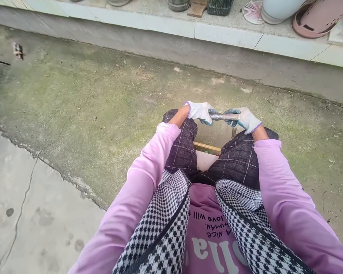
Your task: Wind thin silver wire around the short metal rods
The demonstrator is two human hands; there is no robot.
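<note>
I sit with my knees apart over mossy concrete ground. Both hands wear white gloves with blue-green palms. My left hand (200, 112) is closed round the left end of a short grey metal rod (223, 117). My right hand (244, 118) grips the right end of the same rod. The rod lies level between them, just past my knees. Below it, between my legs, a wooden stick (207, 147) shows in part, and a pale rounded object (204, 160) sits under my thighs, mostly hidden.
A raised tiled ledge (225, 36) runs along the back with pots, a pink basin (317, 19) and a white container (277, 9) on it. Cracked pale concrete (23, 213) lies at the lower left. A small piece of debris (17, 50) lies far left.
</note>
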